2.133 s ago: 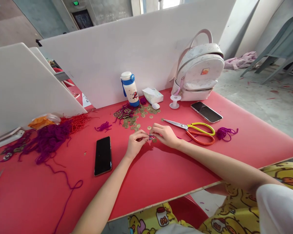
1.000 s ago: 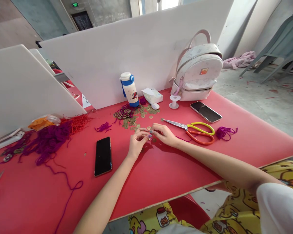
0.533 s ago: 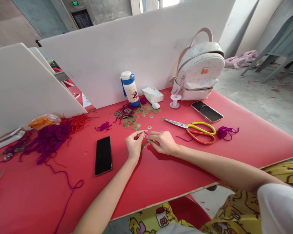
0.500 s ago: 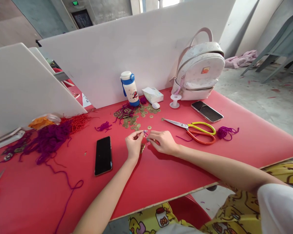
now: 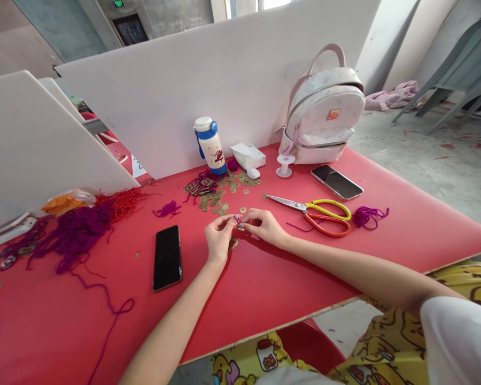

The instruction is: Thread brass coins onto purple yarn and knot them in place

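My left hand (image 5: 218, 238) and my right hand (image 5: 264, 225) meet fingertip to fingertip over the red table (image 5: 264, 283). Both pinch a short piece of purple thread (image 5: 237, 220) between them. A few brass coins (image 5: 233, 244) hang or lie just under my left fingers. A loose pile of brass coins (image 5: 224, 192) lies just beyond the hands, some of them tied with purple thread (image 5: 202, 186).
A black phone (image 5: 167, 257) lies left of my left hand. Scissors with yellow and orange handles (image 5: 316, 213) lie to the right, beside a purple thread tuft (image 5: 366, 215) and a second phone (image 5: 336, 182). A bottle (image 5: 209, 146), tissue pack (image 5: 247, 156), empty spool (image 5: 284, 166) and white backpack (image 5: 324, 117) stand against the white divider. Heaps of purple yarn (image 5: 72, 232) cover the left.
Both hands drew slightly toward me and left, lifting the thread and coins off the table. My left hand turned more upright. The scissors, phones and coin pile stayed put.
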{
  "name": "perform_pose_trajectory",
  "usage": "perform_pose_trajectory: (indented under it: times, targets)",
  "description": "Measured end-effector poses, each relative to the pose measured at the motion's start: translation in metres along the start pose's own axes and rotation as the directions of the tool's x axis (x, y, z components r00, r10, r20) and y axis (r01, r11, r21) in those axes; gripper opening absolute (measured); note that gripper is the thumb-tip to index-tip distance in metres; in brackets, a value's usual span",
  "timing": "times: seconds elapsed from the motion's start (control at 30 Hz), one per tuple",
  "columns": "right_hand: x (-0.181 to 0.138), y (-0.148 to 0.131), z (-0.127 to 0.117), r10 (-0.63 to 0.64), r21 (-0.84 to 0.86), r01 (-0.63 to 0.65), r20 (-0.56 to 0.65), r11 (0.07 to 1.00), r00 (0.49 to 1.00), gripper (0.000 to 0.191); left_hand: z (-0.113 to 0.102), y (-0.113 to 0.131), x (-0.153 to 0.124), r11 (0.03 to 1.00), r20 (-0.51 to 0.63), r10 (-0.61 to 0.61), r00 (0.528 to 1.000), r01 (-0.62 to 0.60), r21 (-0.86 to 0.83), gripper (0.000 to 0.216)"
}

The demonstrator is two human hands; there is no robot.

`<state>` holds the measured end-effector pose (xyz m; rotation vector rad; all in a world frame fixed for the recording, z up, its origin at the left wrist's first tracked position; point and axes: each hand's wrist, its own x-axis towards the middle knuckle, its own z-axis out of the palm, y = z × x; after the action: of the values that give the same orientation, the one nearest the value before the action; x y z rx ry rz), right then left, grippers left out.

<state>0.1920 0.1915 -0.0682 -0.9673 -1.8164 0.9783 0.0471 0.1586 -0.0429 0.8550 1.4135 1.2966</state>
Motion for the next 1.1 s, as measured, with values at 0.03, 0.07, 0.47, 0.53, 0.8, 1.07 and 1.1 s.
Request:
perform_pose_trajectory:
  times: [0.03,0.07,0.47,0.53,0.8,1.07,1.1]
  targets:
    - [-0.001,-0.002,0.0,-0.009,-0.035,0.009,-0.01,0.999,1.0,0.011,0.0,-0.001,0.0,1.0,-0.013,0.004,1.0,-0.004,-0.001,0.04]
    - [-0.002,-0.004,-0.001,-0.023,-0.081,0.021,-0.018,0.996,1.0,0.009,0.0,-0.001,0.0,1.0,-0.029,0.012,0.999,-0.012,-0.003,0.041]
    - [-0.002,-0.013,-0.018,-0.355,-0.573,0.385,0.169,0.724,0.919,0.02,-0.004,-0.013,0.01,0.953,-0.051,0.224,0.973,-0.208,0.219,0.026]
    - [0.0,-0.012,-0.021,-0.39,-0.596,0.442,0.224,0.67,0.893,0.023,-0.004,-0.012,0.009,0.93,-0.027,0.253,0.967,-0.236,0.281,0.022]
    - [0.002,-0.01,-0.023,-0.393,-0.548,0.431,0.194,0.717,0.899,0.021,-0.001,-0.01,0.009,0.927,0.1,0.252,0.963,-0.27,0.262,0.009]
    - [0.005,-0.006,-0.024,-0.332,-0.474,0.324,0.07,0.819,0.941,0.02,-0.002,-0.014,0.012,0.942,0.166,0.231,0.959,-0.263,0.209,0.015]
    - [0.005,-0.006,-0.024,-0.327,-0.47,0.316,0.062,0.824,0.943,0.019,-0.002,-0.014,0.012,0.941,0.171,0.23,0.958,-0.264,0.211,0.015]
